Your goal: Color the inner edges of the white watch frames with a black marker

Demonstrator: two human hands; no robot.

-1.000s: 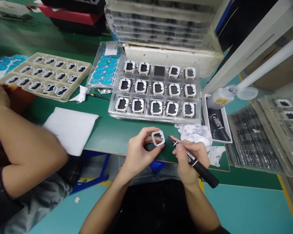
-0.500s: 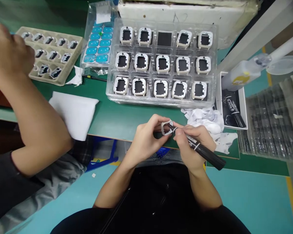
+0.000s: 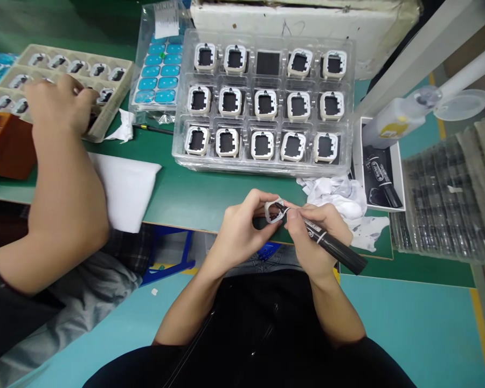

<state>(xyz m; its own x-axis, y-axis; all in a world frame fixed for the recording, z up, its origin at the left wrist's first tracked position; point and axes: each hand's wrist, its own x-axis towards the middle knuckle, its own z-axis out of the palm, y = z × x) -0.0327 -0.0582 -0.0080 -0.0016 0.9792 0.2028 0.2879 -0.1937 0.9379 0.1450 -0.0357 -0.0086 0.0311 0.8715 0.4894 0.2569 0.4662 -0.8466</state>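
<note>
Between its thumb and fingers, my left hand grips a small white square frame over the table's front edge. My right hand holds a black marker like a pen, its tip at the right side of that frame. Behind my hands lies a clear plastic tray with rows of similar white frames on dark pads. One pocket in its back row shows only a dark pad. Crumpled white cloth lies just behind my right hand.
At the left, another person's hand is over a beige tray. White cloth, bagged blue pieces and an orange box are nearby. At the right stand a white box with markers, a bottle and stacked trays.
The other person's hand has moved right and down over the beige tray, uncovering the orange box. The marker's back end has shifted slightly left and up. My grips are unchanged.
</note>
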